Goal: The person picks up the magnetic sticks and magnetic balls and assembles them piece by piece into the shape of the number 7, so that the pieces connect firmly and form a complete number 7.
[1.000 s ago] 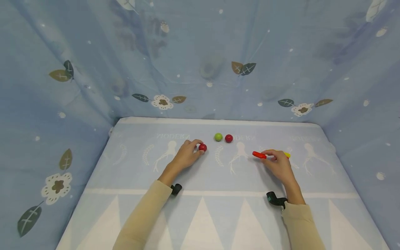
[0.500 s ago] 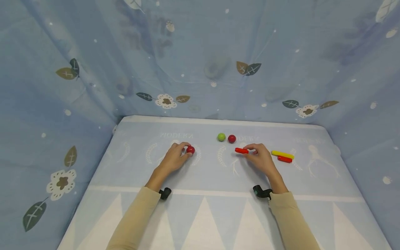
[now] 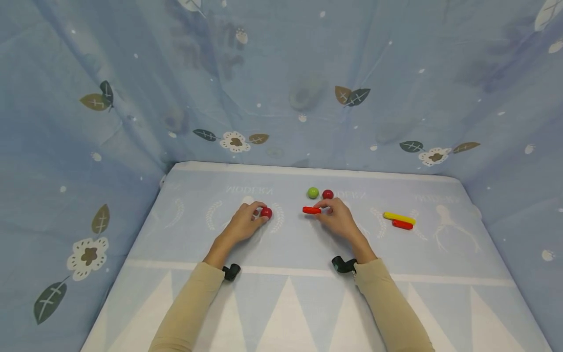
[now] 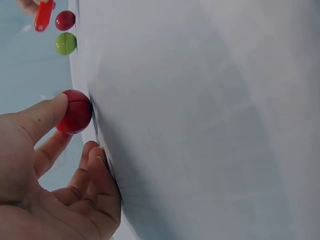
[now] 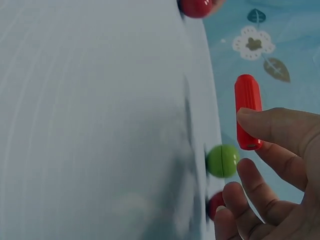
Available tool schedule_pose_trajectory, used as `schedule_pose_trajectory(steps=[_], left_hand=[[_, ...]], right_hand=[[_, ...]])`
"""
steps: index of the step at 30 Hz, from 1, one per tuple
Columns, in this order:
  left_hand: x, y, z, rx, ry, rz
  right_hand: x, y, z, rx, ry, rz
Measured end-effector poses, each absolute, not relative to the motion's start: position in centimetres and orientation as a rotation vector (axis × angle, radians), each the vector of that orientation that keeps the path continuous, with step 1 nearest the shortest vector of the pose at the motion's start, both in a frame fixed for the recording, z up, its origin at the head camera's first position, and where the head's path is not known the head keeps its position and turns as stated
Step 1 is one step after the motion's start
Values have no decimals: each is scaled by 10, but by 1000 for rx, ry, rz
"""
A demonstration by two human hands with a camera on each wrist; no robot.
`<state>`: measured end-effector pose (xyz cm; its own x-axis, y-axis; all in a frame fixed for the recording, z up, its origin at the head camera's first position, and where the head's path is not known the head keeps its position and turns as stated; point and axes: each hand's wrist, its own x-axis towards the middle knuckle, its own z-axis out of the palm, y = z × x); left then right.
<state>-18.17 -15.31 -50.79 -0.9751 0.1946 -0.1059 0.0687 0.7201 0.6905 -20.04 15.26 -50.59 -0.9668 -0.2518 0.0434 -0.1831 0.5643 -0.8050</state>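
Observation:
My left hand pinches a glossy red ball with a seam line between thumb and finger, at or very near the tabletop. The left wrist view shows its other fingers curled beside the ball. My right hand holds a short red plastic stick with grooved sides, its thumb across the lower half. In the head view this stick points left, towards the left hand. Just behind the right hand, a green ball and a second red ball lie side by side on the table.
To the right lie a yellow stick and another short red stick, close together. A pale blue and white patterned cloth covers the table. Blue flowered curtains stand behind and at both sides.
My right hand has moved left with the red stick, uncovering the yellow stick and the other red one. The left hand has shifted left with its red ball, mostly in the first half second.

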Motion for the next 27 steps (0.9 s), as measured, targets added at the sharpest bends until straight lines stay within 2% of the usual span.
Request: schedule_pose_trajectory(steps=[14, 27], left_hand=[[-182, -153, -510, 199, 2761, 1055], [-183, -156, -510, 211, 2748, 1038]], right_hand=[[-214, 101, -519, -480, 2689, -1349], [-216, 79, -524, -509, 2716, -1204]])
